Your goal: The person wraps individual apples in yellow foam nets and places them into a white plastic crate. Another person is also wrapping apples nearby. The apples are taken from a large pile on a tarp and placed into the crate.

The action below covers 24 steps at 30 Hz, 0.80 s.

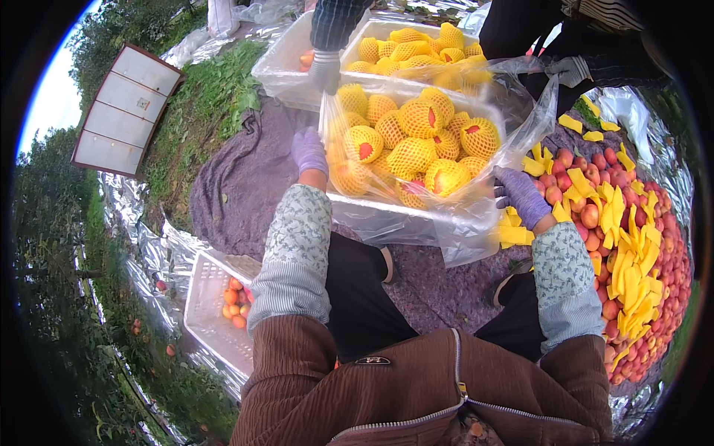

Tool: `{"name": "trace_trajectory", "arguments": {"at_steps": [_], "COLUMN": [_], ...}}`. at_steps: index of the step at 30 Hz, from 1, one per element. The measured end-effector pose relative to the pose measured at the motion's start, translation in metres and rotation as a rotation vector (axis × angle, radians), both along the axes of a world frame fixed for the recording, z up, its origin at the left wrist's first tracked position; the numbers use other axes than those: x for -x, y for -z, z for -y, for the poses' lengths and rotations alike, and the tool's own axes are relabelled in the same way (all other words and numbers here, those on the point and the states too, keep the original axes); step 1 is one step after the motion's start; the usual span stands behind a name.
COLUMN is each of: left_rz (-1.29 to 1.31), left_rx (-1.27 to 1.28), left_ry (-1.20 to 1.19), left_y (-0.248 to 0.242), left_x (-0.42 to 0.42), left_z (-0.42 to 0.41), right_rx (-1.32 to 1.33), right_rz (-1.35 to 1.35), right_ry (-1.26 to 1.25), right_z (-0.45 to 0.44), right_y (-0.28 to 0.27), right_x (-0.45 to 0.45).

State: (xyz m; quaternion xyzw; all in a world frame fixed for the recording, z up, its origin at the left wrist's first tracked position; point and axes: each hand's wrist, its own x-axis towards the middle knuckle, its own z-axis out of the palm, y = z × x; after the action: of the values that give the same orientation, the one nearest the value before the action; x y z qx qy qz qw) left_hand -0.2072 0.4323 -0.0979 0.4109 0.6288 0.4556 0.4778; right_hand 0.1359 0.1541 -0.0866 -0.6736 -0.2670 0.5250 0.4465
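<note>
A white foam crate (413,211) stands before me with a clear plastic liner bag (463,245) draped over its sides. Inside lie several apples in yellow foam nets (418,118), some showing red through the mesh. My left hand (309,150), in a purple glove, is at the crate's left side, by the liner; whether its fingers pinch the plastic is unclear. At the right rim is my right hand (521,192), gloved alike, its fingers apart beside the liner. Another person's grey-gloved hand (325,72) holds the liner at the far left corner.
A second person's gloved hand (569,71) is at the liner's far right. Behind stands another crate (362,33) of netted apples. Loose apples (672,251) with yellow foam nets (630,279) are heaped at right. At lower left sits a white plastic basket (203,312) holding apples.
</note>
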Motion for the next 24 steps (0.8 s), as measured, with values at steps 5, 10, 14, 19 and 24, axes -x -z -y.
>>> {"name": "trace_trajectory", "arguments": {"at_steps": [5,10,14,19,24], "left_rz": [-0.313,-0.645,-0.584,-0.635,-1.064], "left_rx": [-0.479,-0.929,-1.253,-0.862,0.026], "left_ry": [-0.08,0.076,0.001,0.323,0.361], "left_y": [-0.019,-0.048,-0.07,-0.042,0.01], "left_x": [-0.034,-0.063,-0.081,-0.128,-0.159], "left_z": [0.032,0.037,0.047,-0.003,-0.102], "right_rx": [-0.091,-0.184,-0.164,-0.161,-0.236], "right_rz": [0.334,0.148,0.293,0.166,0.196], "right_ry": [-0.209,-0.194,-0.197,-0.17,-0.19], "right_z": [-0.004,-0.007,-0.005,0.006,0.019], "right_y": [0.007,0.01,0.001,-0.03,-0.056], "right_x": [0.011,0.021,0.024,0.027,0.017]}}
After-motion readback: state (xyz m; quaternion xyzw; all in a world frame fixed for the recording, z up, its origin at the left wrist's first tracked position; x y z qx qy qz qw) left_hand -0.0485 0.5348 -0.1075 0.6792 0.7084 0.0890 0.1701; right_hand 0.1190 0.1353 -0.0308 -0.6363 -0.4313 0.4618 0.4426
